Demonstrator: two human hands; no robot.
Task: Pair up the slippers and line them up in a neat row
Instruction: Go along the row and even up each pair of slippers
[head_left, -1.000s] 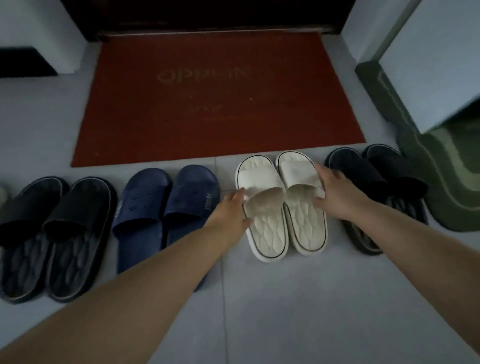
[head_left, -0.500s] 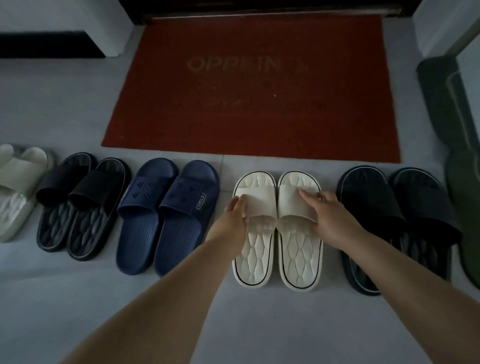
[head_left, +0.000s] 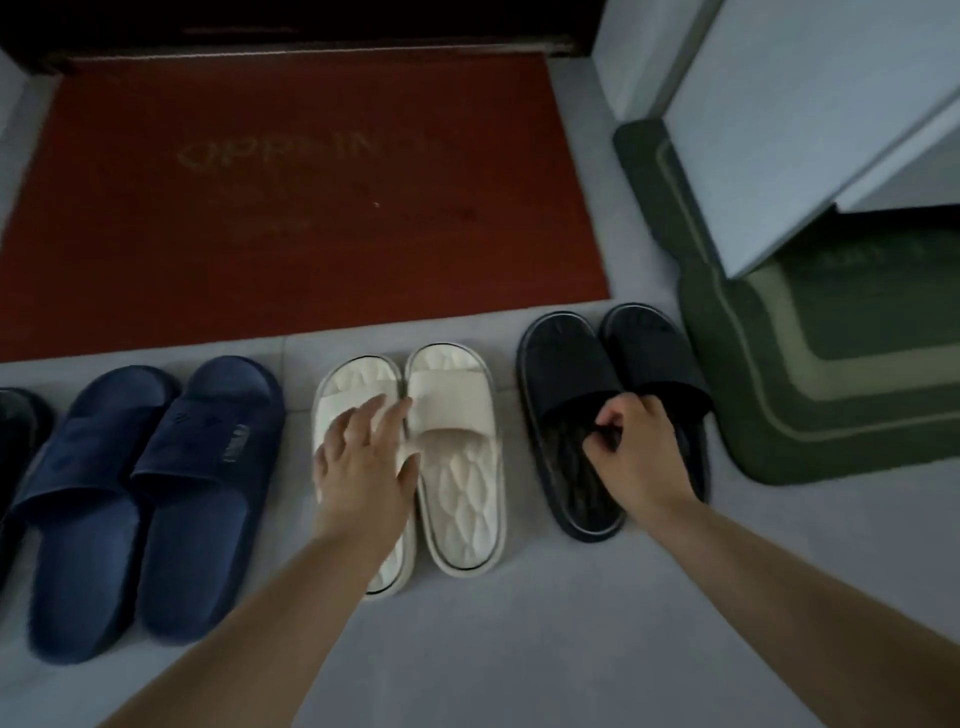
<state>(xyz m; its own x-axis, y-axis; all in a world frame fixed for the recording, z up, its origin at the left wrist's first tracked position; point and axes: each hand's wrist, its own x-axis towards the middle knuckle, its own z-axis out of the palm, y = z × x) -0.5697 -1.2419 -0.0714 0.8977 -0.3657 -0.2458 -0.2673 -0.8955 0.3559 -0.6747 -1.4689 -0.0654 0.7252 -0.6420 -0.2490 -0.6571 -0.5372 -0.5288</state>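
Observation:
Slipper pairs stand in a row on the grey floor, toes toward the red mat. A navy pair (head_left: 150, 483) is on the left. The white pair (head_left: 457, 462) sits in the middle; my left hand (head_left: 363, 462) lies flat, fingers spread, on the strap of its left slipper. A black pair (head_left: 592, 384) is on the right; my right hand (head_left: 639, 457) has its fingers curled around the straps' rear edges, where the two slippers meet. The edge of another dark slipper (head_left: 15, 431) shows at the far left.
A red doormat (head_left: 291, 208) lies just beyond the toes. A green mat (head_left: 810, 374) borders the black pair on the right, under a pale cabinet (head_left: 810, 130). Bare grey floor (head_left: 545, 649) stretches in front of the heels.
My right hand left the white pair's right slipper and moved right onto the black pair. My left hand flattened on the white left slipper. The view swung right.

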